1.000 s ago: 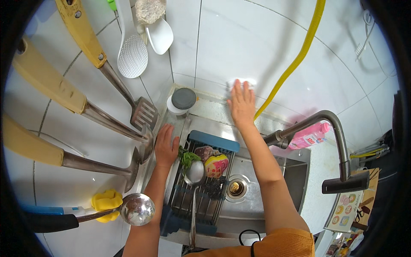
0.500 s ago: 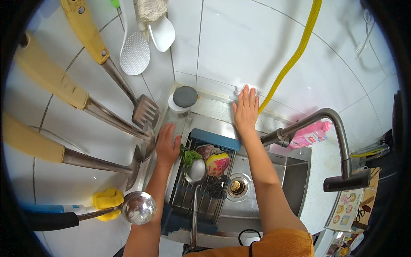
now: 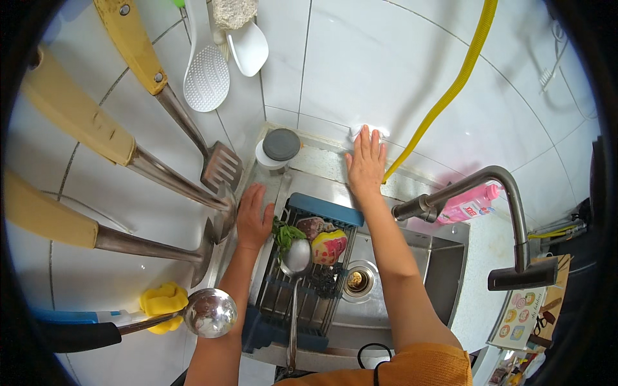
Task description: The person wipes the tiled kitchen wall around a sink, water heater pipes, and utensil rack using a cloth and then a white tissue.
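Observation:
My right hand (image 3: 365, 168) reaches to the back of the sink, its fingers stretched out flat. Beneath the fingertips a crumpled white cloth or tissue (image 3: 355, 132) is pressed against the foot of the tiled wall; most of it is hidden. My left hand (image 3: 253, 217) lies on the left side of the sink ledge, fingers extended and empty. Close beside it is a blue-ended drain rack (image 3: 325, 209) across the sink. Green leaves (image 3: 284, 235), a large metal spoon (image 3: 297, 257) and a pink and yellow packet (image 3: 329, 248) lie on the rack.
A grey faucet (image 3: 508, 186) arches over the sink's right side, near a pink bottle (image 3: 470, 202). A yellow hose (image 3: 444, 100) runs down the wall. A grey-lidded jar (image 3: 281, 145) stands in the back left corner. Spatulas (image 3: 222, 166) and a ladle (image 3: 210, 312) hang at left.
My right hand has slid slightly left along the wall's foot, the white cloth moving with it. The left hand stays nearly where it was. The view has shifted a little.

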`<state>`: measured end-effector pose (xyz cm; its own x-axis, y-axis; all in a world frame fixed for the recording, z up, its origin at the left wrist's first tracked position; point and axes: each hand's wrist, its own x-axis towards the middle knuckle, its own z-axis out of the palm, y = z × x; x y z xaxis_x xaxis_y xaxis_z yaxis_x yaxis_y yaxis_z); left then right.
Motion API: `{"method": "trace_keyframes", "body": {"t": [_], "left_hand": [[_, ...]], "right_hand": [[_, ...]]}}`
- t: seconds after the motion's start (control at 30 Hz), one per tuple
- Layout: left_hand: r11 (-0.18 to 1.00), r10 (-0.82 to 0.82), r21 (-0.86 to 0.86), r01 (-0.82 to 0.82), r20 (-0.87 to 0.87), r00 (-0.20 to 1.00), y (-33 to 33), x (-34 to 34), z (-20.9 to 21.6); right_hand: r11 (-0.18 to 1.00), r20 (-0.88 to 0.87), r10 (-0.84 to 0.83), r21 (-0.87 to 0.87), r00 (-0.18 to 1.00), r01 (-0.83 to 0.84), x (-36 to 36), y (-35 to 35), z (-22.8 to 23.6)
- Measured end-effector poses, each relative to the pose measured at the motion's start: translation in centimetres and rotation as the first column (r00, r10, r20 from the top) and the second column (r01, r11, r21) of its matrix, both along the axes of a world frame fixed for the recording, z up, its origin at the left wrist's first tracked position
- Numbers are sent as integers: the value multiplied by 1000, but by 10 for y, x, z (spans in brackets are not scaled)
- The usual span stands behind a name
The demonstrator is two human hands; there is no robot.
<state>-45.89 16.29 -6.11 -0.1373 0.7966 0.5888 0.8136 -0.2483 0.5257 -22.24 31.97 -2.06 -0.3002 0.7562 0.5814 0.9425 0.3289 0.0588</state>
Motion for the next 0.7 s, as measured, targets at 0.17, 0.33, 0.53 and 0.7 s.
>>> {"method": "trace_keyframes", "body": {"t": [0.17,0.33,0.53,0.7], "left_hand": [[1000,4,-24,-3,8,1000,1,3,-1],[1000,21,-15,-22,-45,999,0,1,0],[998,27,-54,-31,-72,997,0,2,0],[997,40,-66,-43,-41,998,0,3,3]], "right_hand": [[995,-5,83,52,997,-82,-15,9,10],[997,124,77,-39,989,-73,4,-3,-9],[987,136,156,26,978,-161,-12,6,14],[989,131,141,30,981,-146,-9,4,16]]}}
